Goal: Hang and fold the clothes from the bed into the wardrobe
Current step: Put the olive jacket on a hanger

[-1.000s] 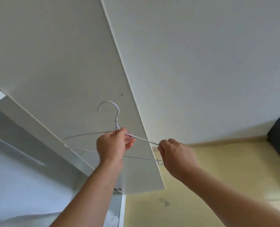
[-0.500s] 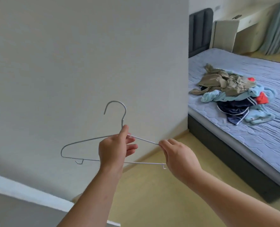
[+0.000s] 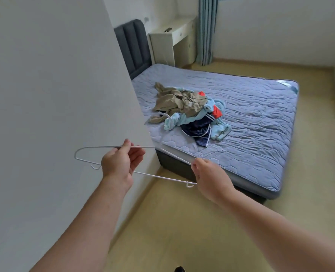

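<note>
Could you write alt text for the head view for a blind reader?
Two bare hands hold a thin white wire clothes hanger: the left hand pinches its upper wire, the right hand grips its right end. Beyond, a heap of crumpled tan, light-blue and navy clothes lies on a blue quilted bed.

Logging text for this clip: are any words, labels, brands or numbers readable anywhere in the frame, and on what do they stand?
Nothing in this frame can be read as text.
The pale patch at the far corner of the mattress may be a label, but it is too small and blurred to read.
The hanger and the clothes pile show no print.
</note>
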### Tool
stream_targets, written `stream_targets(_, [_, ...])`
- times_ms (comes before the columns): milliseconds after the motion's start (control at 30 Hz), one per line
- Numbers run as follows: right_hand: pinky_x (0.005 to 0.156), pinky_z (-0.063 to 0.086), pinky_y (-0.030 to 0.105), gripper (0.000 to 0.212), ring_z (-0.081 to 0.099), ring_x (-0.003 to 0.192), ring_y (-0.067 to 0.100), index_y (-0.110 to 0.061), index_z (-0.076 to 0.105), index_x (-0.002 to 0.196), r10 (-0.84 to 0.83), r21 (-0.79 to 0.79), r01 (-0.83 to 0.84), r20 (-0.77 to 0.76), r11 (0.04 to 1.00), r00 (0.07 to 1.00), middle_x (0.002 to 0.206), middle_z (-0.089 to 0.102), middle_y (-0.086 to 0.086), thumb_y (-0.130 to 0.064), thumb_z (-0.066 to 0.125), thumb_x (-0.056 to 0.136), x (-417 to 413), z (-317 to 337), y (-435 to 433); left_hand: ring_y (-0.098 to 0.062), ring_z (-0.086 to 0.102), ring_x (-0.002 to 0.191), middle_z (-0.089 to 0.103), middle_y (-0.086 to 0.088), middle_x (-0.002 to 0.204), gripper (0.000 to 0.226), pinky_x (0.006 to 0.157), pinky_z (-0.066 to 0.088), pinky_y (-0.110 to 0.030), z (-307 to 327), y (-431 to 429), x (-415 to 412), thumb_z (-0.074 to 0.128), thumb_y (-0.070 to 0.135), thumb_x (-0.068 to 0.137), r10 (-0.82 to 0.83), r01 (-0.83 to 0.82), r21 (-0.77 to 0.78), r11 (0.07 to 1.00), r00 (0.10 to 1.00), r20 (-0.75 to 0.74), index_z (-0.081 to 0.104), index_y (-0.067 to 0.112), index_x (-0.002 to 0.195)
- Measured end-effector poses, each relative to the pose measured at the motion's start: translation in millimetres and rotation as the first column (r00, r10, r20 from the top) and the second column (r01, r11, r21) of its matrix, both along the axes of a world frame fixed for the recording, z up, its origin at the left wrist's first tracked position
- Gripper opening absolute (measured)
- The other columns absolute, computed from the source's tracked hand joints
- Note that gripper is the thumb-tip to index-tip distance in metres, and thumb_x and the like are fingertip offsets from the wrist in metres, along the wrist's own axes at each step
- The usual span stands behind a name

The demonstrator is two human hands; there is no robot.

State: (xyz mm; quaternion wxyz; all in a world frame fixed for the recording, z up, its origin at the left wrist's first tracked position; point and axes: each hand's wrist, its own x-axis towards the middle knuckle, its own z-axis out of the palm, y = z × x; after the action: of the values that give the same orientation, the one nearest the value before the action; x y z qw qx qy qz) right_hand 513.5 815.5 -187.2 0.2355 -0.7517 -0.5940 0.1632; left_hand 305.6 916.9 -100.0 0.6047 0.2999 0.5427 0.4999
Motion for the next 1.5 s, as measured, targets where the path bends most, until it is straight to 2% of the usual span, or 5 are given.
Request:
stream_targets(167, [0.086,0.038,0.026,0.040,0.054,0.111,0.009,-0.028,0.057,0.130,-0.126,-0.078,0.112,-0.212,0.991,0.969,0.120,0.060,-0.010,-0.047,0.061,0.095,18.0,0.1,48.8,-0.018,0.073,0.060,0.074,-0.012,0.071,0.018,0.053,0.057,-0.025,-17.8,68.9,68.8,0.064,0.020,0.100,-0.252,0.250,-0.057,0.967,0.967,-0.036,0.063,0.006,0.088])
stream_targets(367, [0.075,0.045,0.020,0.025,0.063,0.087,-0.002,-0.034,0.068,0.100,-0.311,-0.033,0.333,-0.456,0.942,0.834,0.100,0.068,-0.021,-0.057,0.061,0.092,56.0,-2.7,112.6,-0.017,0.072,0.061,0.077,-0.013,0.079,0.017,0.056,0.057,-0.024,-60.9,128.7,152.0,0.065,0.020,0.099,-0.485,0.466,-0.163,0.870,0.869,-0.102,0.064,0.003,0.097])
stream_targets(1133, [0.051,0.032,0.034,0.027,0.053,0.064,0.017,-0.026,0.044,0.078,-0.530,-0.344,0.425,-0.321,0.837,0.785,0.072,0.057,-0.002,-0.039,0.040,0.101,235.8,-61.0,410.6,-0.016,0.055,0.052,0.073,-0.003,0.073,0.032,0.060,0.044,-0.030,-183.9,490.0,336.6,0.050,0.036,0.104,-0.636,0.570,-0.317,0.758,0.537,-0.554,0.066,0.012,0.091])
stream_targets(1333, [0.053,0.035,0.030,0.027,0.057,0.069,0.012,-0.026,0.048,0.083,-0.656,-0.350,0.558,-0.321,0.752,0.683,0.077,0.061,-0.004,-0.043,0.041,0.103,258.7,-97.5,475.8,-0.018,0.061,0.060,0.071,-0.003,0.083,0.017,0.051,0.040,-0.023,-264.0,580.6,372.7,0.052,0.019,0.097,-0.720,0.662,-0.416,0.624,0.278,-0.636,0.060,0.019,0.082])
stream_targets(1500, [0.054,0.035,0.031,0.027,0.062,0.063,0.021,-0.029,0.043,0.080,-0.710,-0.399,0.591,-0.315,0.701,0.629,0.070,0.060,-0.002,-0.043,0.041,0.103,276.1,-145.7,514.5,-0.023,0.066,0.098,0.071,0.001,0.103,0.013,0.083,0.053,-0.033,-326.8,636.8,405.9,0.052,0.020,0.095,-0.700,0.732,-0.476,0.487,0.000,-0.715,0.065,0.021,0.099])
